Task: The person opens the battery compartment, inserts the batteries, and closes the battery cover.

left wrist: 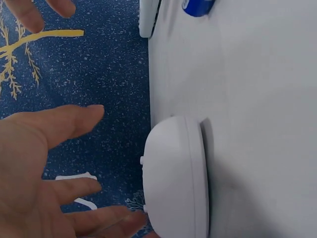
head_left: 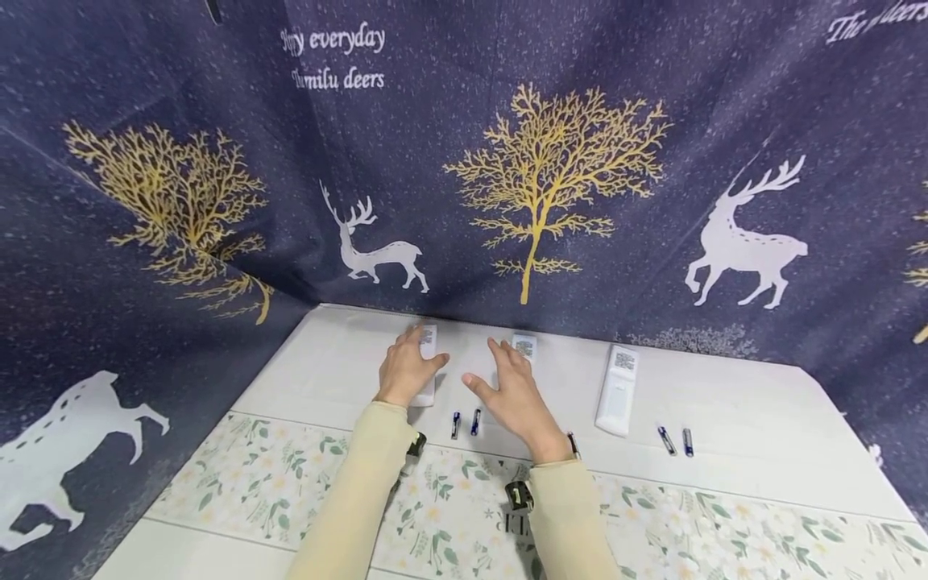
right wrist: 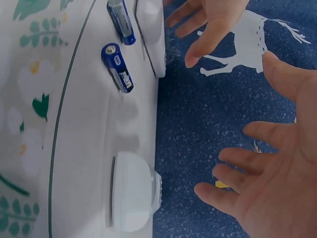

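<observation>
Three white remotes lie face down on the white table point(head_left: 725, 403). My left hand point(head_left: 406, 368) is above the left remote point(head_left: 428, 338) with its fingers spread and straight, holding nothing. My right hand point(head_left: 513, 392) is spread over the middle remote point(head_left: 524, 346), also holding nothing. Two blue batteries point(head_left: 465, 423) lie between the hands. In the left wrist view the left hand point(left wrist: 44, 168) is open beside the remote's rounded end point(left wrist: 176, 178). In the right wrist view the right hand point(right wrist: 277, 173) is open above the middle remote's end point(right wrist: 132, 198), near two batteries point(right wrist: 118, 67).
A third remote point(head_left: 618, 391) lies to the right, with two more batteries point(head_left: 676, 441) beyond it. A dark blue cloth with deer and golden trees point(head_left: 551, 161) hangs behind and to the left. A floral mat point(head_left: 239, 475) covers the table's near part.
</observation>
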Motion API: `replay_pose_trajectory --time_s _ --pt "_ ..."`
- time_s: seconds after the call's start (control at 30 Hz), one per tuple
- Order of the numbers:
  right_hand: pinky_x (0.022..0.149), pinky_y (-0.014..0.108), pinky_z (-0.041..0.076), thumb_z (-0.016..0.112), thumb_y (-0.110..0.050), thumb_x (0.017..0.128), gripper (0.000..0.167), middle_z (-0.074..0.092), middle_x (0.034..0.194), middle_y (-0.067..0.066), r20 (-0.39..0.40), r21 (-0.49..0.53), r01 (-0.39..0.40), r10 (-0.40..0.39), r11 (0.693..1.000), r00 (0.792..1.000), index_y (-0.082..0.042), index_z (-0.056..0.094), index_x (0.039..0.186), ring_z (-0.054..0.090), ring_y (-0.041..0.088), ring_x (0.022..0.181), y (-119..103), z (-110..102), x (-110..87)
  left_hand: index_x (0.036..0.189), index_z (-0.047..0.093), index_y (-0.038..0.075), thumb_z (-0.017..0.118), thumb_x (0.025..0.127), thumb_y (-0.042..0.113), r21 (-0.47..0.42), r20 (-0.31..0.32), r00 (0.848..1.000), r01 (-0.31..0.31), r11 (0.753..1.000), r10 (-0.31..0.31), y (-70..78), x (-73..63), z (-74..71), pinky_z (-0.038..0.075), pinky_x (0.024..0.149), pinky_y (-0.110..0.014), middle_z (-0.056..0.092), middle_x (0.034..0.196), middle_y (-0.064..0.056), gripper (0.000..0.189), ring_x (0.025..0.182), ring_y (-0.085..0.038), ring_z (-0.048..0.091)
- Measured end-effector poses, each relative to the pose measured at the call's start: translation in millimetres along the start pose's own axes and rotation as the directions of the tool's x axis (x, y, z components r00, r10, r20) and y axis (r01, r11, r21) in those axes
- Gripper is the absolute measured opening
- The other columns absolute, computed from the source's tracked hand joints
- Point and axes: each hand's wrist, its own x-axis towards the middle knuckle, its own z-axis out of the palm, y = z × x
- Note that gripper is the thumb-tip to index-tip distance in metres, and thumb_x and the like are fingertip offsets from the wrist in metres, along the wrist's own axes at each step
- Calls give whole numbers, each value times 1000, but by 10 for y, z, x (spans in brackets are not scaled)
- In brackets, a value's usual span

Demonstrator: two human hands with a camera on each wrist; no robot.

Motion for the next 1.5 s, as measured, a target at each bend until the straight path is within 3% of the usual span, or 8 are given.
replay_pose_trajectory --time_s 0.27,0.53,0.97,1.23,1.37,1.5 --pt "123 69 22 66 -46 105 82 22 170 28 9 26 -8 8 1000 1000 -6 30 168 15 49 158 -59 73 23 160 44 -1 85 89 35 31 -11 998 65 997 -65 -86 -7 13 57 88 -56 60 138 -32 89 119 -48 61" --pt "123 64 26 69 -42 104 83 27 169 27 10 73 -7 6 997 1000 -3 31 166 21 46 156 -62 100 44 163 39 2 87 87 28 69 1 996 91 993 -91 -139 38 63 58 83 -53 65 123 -31 93 104 -44 67" --pt "122 65 29 68 -42 105 82 31 167 28 16 85 -15 14 996 1000 -3 30 167 26 46 155 -141 163 98 162 38 -1 86 83 26 54 52 990 129 990 -131 -105 111 25 55 88 -55 59 124 -31 96 101 -44 65" --pt "123 64 28 68 -42 105 82 32 167 26 29 88 -31 28 996 999 -4 30 167 27 46 155 -153 192 139 164 34 0 84 84 30 62 103 984 139 988 -145 -160 171 28 54 90 -54 54 127 -30 99 101 -40 62" --pt "123 64 29 67 -42 105 82 33 167 26 38 91 -40 37 995 999 -5 30 167 29 46 154 -160 187 133 165 32 1 84 81 28 20 101 986 131 991 -133 -178 168 18 53 93 -55 55 127 -31 103 103 -41 61" --pt "122 65 29 68 -42 105 81 33 167 25 46 102 -45 40 994 998 -6 30 167 29 46 154 -168 168 121 164 34 1 87 78 25 -46 87 992 100 994 -96 -205 169 22 54 88 -52 59 124 -30 104 101 -40 61"
